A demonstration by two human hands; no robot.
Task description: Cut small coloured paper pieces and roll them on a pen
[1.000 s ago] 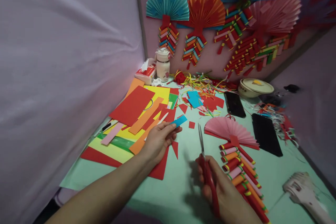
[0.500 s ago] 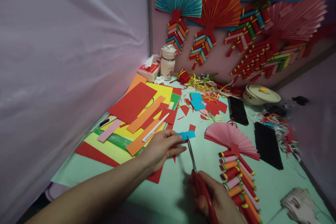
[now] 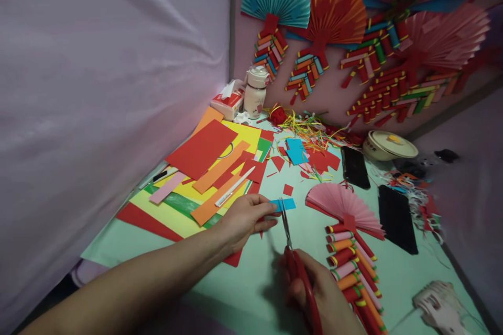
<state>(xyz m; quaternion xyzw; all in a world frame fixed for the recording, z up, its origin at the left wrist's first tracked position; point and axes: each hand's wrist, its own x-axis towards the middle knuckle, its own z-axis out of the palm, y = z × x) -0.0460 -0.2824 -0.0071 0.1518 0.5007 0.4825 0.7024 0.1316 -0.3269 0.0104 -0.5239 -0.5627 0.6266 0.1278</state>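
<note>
Between the thumb and fingers of my left hand is the left end of a small blue paper strip. My right hand is wrapped round the red handles of a pair of scissors. The scissor blades point away from me and lie across the middle of the strip, slightly parted. Just beyond the strip a small red paper piece rests on the table. To the right lies a pink folded paper fan with a hanging string of rolled-paper firecrackers.
Stacked coloured paper with a white pen covers the left side. Paper scraps, a cup, a tissue pack and a lidded bowl stand behind. Black phones and a pale device lie right.
The scissor blades have parted a little around the blue strip. Both hands stay almost in place, while the whole view has shifted slightly.
</note>
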